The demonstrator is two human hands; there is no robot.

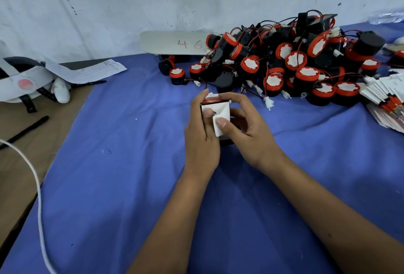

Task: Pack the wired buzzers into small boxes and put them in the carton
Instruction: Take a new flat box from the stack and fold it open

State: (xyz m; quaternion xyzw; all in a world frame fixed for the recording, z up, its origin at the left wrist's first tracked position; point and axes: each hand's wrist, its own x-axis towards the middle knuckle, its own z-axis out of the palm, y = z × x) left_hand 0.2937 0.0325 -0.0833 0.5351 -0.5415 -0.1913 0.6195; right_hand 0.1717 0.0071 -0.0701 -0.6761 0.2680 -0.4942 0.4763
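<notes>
Small box (215, 116) held up over the blue cloth (131, 164), mid-scene, clamped between both hands. Left hand (202, 140) wrapped round the box's left side, forefinger reaching over the far top edge, thumb pressed on the near white face. Right hand (244, 129) curled round the right side, forefinger hooked over the far top, thumb pinning a white flap (219, 125) on the near side. Hands close together, touching the box from both sides. Red and black showing at the box's top edge.

Far right, just beyond the hands: heap of wired buzzers (284, 64), black bodies, red caps, thin wires with white plugs. Stack of flat box blanks (384, 103) at the right edge. White board marked 46 (175, 43) against the wall, left of the heap. Far left: white headset (28, 81), printed sheet (87, 70), black pen (26, 129). White cable (37, 186) along the near left.
</notes>
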